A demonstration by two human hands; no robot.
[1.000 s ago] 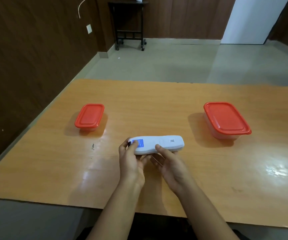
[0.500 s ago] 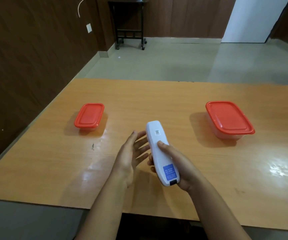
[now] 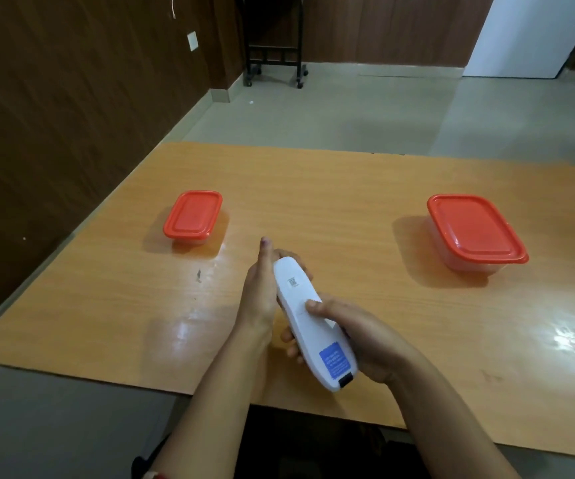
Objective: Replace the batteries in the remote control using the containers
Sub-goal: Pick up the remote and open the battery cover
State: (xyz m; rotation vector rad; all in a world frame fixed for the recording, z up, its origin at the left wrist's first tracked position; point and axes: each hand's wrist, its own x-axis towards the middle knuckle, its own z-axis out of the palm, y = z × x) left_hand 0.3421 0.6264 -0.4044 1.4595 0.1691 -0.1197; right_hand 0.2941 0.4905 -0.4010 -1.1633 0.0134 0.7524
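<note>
A white remote control (image 3: 308, 319) with a blue label near its close end is held back side up above the wooden table (image 3: 348, 209). My right hand (image 3: 358, 340) grips its near half, thumb pressed on the back cover. My left hand (image 3: 262, 288) holds its far end from the left side, fingers wrapped beneath. A small clear container with a red lid (image 3: 193, 216) stands at the left. A larger clear container with a red lid (image 3: 474, 233) stands at the right. Both lids are on.
A small dark mark (image 3: 198, 275) lies on the table left of my hands. The table's near edge is just below my wrists. Beyond the table are a grey floor, a dark wood wall and a black wheeled stand (image 3: 274, 60).
The remote lay crosswise in both hands, then turned lengthwise in my right hand. My left hand, open half a second ago, now grips its far end.
</note>
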